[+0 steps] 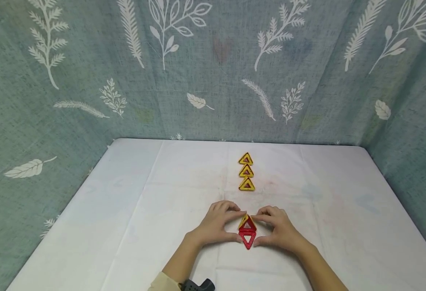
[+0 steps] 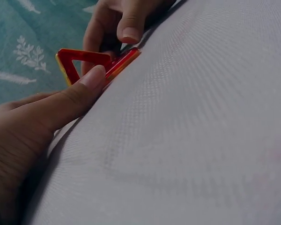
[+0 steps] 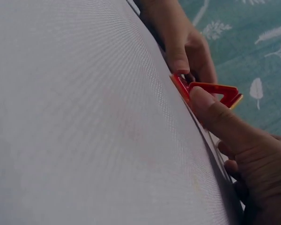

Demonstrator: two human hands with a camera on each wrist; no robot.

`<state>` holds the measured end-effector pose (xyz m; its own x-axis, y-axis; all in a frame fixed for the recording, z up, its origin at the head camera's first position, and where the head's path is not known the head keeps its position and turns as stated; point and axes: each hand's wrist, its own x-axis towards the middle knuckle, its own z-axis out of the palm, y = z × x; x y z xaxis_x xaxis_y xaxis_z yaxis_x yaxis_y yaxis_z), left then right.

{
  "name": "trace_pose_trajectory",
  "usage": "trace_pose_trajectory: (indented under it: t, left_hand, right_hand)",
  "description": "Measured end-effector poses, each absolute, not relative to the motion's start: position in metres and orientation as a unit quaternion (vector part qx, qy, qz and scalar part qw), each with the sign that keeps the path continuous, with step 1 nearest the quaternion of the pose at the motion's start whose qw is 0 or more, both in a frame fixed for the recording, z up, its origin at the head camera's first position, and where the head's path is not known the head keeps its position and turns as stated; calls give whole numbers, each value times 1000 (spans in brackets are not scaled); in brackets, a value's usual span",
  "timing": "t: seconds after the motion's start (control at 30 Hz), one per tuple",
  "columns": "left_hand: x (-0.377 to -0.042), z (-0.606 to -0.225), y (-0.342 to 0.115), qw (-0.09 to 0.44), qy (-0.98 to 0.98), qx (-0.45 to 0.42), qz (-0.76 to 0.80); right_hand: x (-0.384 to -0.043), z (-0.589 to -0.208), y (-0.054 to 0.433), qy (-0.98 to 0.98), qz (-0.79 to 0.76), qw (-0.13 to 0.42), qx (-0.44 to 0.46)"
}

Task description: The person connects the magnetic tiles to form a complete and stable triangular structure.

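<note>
In the head view a small cluster of triangular magnetic tiles lies near the front middle of the table. A red triangular tile point(image 1: 248, 246) points toward me, flat on the cloth. Behind it a second red tile point(image 1: 247, 220) leans up against a yellow-edged tile point(image 1: 241, 223). My left hand point(image 1: 220, 224) grips the cluster from the left, index finger at the raised top and thumb by the flat tile. From the right, my right hand point(image 1: 280, 228) holds it the same way. Both wrist views show the raised red tile point(image 2: 91, 56) tilted off the table between the thumbs.
Three yellow triangular pieces point(image 1: 247, 188) with reddish centres stand in a column farther back. White cloth covers the table point(image 1: 176, 182). A blue-green leaf-patterned curtain point(image 1: 213, 81) surrounds its back and sides. A black device point(image 1: 198, 285) sits by the left wrist.
</note>
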<state>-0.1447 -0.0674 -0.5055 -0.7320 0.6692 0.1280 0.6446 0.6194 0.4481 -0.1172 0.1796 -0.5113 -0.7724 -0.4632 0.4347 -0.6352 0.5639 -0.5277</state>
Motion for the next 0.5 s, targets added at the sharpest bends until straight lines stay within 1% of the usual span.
trace_pose_trajectory:
  t: [0.23, 0.5]
  left_hand:
    - [-143, -504, -65, 21, 904, 359, 231]
    - [-145, -507, -65, 12, 904, 366, 221]
  right_hand:
    - [-117, -511, 179, -875, 330, 144, 324]
    - [-116, -512, 181, -872, 354, 138, 310]
